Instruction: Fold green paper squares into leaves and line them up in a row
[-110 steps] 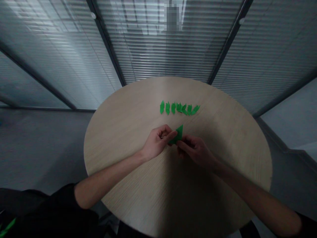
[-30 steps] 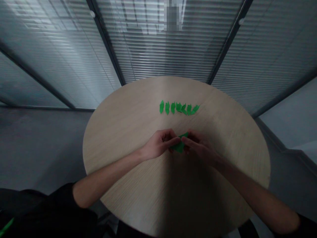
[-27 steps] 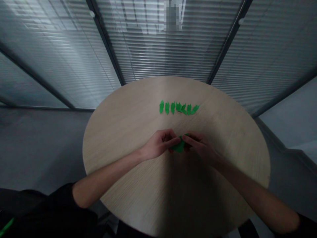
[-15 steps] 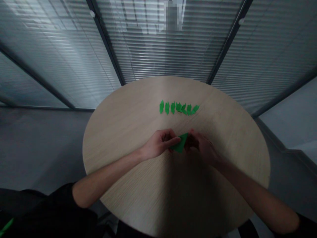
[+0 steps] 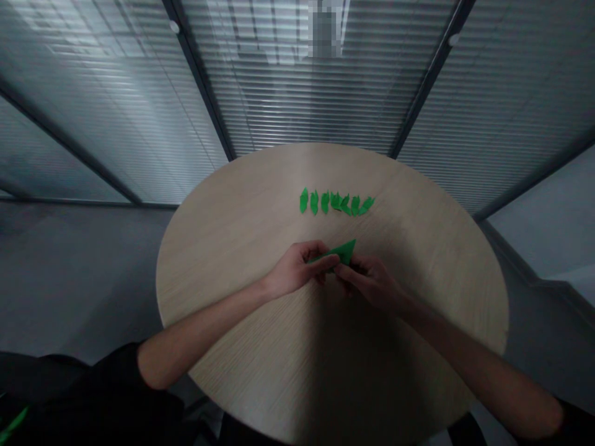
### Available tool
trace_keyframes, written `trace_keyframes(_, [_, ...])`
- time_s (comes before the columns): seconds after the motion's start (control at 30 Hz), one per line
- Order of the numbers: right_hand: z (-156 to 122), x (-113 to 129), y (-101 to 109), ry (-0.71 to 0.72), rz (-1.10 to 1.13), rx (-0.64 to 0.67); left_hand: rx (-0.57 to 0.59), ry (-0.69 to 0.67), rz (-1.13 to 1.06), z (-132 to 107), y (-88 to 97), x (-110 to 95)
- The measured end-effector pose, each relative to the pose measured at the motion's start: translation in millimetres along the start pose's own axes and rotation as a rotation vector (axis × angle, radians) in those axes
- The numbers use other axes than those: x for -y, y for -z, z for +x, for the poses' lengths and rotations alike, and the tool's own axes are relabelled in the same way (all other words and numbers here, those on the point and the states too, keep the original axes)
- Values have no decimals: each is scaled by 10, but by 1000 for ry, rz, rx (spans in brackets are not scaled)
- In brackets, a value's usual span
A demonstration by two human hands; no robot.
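Observation:
A folded piece of green paper is held between my two hands above the middle of the table, one pointed corner sticking up and to the right. My left hand pinches it from the left, thumb on top. My right hand grips its lower right edge between thumb and fingers. Some fingertips are hidden behind the paper. Beyond my hands, several small folded green paper pieces lie in a row on the table, those at the right leaning and close together.
The round wooden table carries all of this. Behind it stand glass partitions with blinds in dark frames. A shadow falls across the table's near part. At the bottom left is a bright green strip on something dark.
My right hand has moved left and down, its thumb now pressing the paper's lower edge. The paper has turned, its tip pointing higher. My left hand keeps its place.

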State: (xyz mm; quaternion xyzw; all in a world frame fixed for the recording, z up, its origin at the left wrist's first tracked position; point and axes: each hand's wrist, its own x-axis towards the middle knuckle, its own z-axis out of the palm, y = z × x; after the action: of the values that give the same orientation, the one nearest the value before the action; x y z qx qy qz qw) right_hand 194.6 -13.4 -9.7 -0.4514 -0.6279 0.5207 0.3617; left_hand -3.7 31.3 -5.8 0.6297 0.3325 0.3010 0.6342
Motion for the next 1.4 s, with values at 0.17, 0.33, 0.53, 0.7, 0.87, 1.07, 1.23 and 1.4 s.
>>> trace_keyframes(0.17, [11, -13, 36, 20, 35, -11, 45, 42, -22, 4, 34, -8])
trace_keyframes(0.33, [6, -4, 76, 17, 46, -39, 89, 82, -3, 10, 61, 11])
trace_keyframes(0.53, [19, -61, 141, -2, 80, -133, 12, 35, -8, 11, 168, -74])
trace_keyframes(0.7, [33, -27, 170, 2, 76, -244, -170, -35, -115, 84, 282, -24])
trace_keyframes(0.87, [38, -6, 129, -5, 90, -166, -115, -34, -71, 85, 216, -16])
trace_keyframes(1.07, [20, -20, 74, -25, 61, 21, 96, 20, 34, 19, 93, -23])
trace_keyframes(1.23, [13, -23, 51, -36, 76, 67, 90, 11, 73, 9, 104, -3])
trace_keyframes(1.4, [14, -16, 19, -17, 94, 26, 75, -34, 104, -2, 92, -9])
